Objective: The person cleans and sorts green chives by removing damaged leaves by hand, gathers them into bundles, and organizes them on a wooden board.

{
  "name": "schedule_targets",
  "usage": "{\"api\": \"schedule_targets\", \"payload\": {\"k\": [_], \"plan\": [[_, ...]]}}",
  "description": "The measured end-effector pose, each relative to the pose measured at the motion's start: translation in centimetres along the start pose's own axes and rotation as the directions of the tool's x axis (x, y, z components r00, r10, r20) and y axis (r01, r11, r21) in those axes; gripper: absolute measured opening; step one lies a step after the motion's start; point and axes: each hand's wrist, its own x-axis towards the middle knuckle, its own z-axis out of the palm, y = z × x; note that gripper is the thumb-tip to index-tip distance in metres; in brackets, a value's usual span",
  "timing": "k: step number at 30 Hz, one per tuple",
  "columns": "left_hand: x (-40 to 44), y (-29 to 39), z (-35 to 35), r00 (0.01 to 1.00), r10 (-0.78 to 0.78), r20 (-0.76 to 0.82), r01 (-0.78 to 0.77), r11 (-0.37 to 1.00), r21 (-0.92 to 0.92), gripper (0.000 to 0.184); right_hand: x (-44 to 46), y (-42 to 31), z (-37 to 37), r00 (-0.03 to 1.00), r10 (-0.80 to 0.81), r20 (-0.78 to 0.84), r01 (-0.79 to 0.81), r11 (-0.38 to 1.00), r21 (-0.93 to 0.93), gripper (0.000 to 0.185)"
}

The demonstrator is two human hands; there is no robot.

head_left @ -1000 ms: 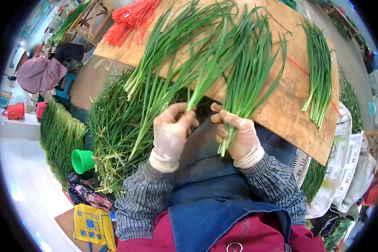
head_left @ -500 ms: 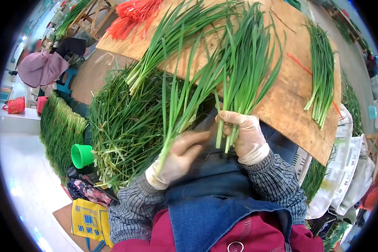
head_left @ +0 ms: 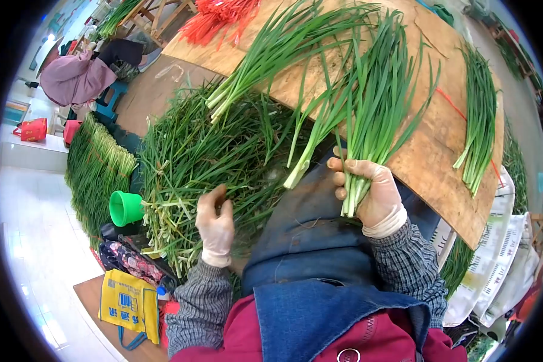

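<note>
Head view: shiny tiled floor [head_left: 36, 241] and a person [head_left: 78, 75] left of the board [head_left: 446, 175]; sacks [head_left: 492, 265] to its right. My right hand [head_left: 377, 193] is at the board's near edge, closed round the stem ends of a bunch [head_left: 377, 120], leaves lying on the board. My left hand [head_left: 216, 226] is off the board's left, over the pile [head_left: 187, 145], fingers part-curled, nothing seen in them.

Risks: loose stalks [head_left: 311, 148] overhang the board edge; a nudge could drop them into my lap or the pile. If my right fingers slacken, outer stems could slip and the butts go uneven.

Text: yellow bag [head_left: 117, 286], low left of the board, has blue Chinese characters, not surely readable. Sack print too small.
</note>
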Motion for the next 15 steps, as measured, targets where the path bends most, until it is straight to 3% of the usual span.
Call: {"api": "schedule_targets", "payload": {"k": [2,4,8,9,12,14,15], "plan": [[1.6,-0.2,1.5,0.980,-0.027,0.196,-0.002,0.989,0.148,0.038,0.3,0.1,-0.7,0.997,0.025,0.069,-0.029,0.998,0.061,0.029],[3.4,0.5,4.5,0.955,-0.089,0.282,0.010,0.963,0.271,0.052,0.2,0.0,-0.5,0.997,0.044,0.058,-0.048,0.996,0.070,0.033],[7.0,0.5,10.9,0.952,-0.025,0.306,-0.098,0.921,0.377,0.062,0.0,-0.2,-0.3,0.995,0.049,0.084,-0.056,0.996,0.072,0.038],[7.8,0.8,11.4,0.938,-0.025,0.345,-0.124,0.907,0.404,0.055,0.1,-0.2,-0.5,0.994,0.061,0.094,-0.069,0.994,0.083,0.038],[9.0,1.3,9.4,0.886,-0.177,0.428,0.132,0.982,0.132,0.038,-0.1,-0.7,-0.9,0.993,0.054,0.102,-0.062,0.995,0.073,0.034],[8.6,5.8,3.9,0.929,-0.022,0.370,0.097,0.978,-0.184,0.025,-0.2,-0.8,-1.0,0.994,0.050,0.100,-0.056,0.997,0.058,0.030],[9.1,8.2,1.0,0.883,-0.090,0.460,0.217,0.948,-0.232,0.027,-0.1,-0.7,-1.2,0.990,0.059,0.128,-0.069,0.995,0.073,0.029]]}}
